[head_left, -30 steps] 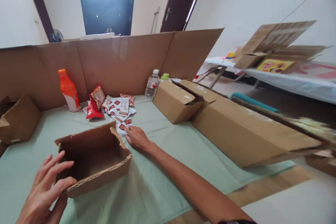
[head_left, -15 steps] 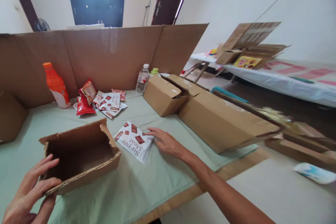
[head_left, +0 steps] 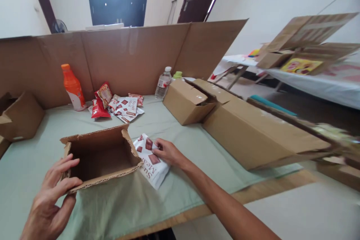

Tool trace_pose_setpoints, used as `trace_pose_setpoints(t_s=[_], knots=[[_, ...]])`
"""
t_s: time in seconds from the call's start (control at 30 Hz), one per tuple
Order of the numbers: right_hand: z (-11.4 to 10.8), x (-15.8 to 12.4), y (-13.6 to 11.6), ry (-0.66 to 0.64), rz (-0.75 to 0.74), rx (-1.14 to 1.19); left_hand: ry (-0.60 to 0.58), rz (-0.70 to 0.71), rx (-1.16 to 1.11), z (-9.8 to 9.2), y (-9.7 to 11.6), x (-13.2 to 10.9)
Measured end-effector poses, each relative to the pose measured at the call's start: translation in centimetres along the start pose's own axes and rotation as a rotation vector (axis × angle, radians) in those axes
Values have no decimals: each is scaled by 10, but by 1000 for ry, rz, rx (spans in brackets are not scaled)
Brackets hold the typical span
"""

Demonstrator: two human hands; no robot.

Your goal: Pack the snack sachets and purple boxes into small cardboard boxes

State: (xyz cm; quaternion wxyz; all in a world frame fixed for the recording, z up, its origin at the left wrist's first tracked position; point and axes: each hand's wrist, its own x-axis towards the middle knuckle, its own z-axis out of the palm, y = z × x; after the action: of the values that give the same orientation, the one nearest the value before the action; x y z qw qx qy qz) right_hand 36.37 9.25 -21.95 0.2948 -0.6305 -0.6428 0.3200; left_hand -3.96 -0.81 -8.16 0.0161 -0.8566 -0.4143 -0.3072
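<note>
My left hand (head_left: 56, 191) grips the near left corner of a small open cardboard box (head_left: 104, 180), fingers inside the wall and thumb outside. The inside of the box that shows is bare. Just right of it, my right hand (head_left: 168, 152) pinches the upper right edge of a white snack packet (head_left: 152, 161) printed with brown squares and "Su-per Meal". The packet is tilted, and its left side is partly behind the box's right edge. Behind the box lies a pile of packets: a red one (head_left: 100, 109), a patterned one (head_left: 104, 95) and a white Su-per Meal packet (head_left: 126, 107).
An orange bottle (head_left: 73, 89) and a clear water bottle (head_left: 163, 83) stand by the tall cardboard screen (head_left: 140, 52). Closed cardboard boxes (head_left: 185, 105) line the right side of the green-clothed table (head_left: 118, 210). Another box (head_left: 24, 118) sits at the left.
My right hand's fingers have closed on the white packet, which is now tilted and wrinkled. My left hand still holds the box. The whole view has shifted.
</note>
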Motion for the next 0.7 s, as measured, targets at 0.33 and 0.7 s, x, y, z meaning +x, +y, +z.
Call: trace_pose_setpoints(t_s=[0.33,0.7], knots=[[-7,-18,-20,-381,59,260,69,18,82,3,-22,-15],[-21,-1,-31,-205,3,-33,116,53,80,1,-16,-17]])
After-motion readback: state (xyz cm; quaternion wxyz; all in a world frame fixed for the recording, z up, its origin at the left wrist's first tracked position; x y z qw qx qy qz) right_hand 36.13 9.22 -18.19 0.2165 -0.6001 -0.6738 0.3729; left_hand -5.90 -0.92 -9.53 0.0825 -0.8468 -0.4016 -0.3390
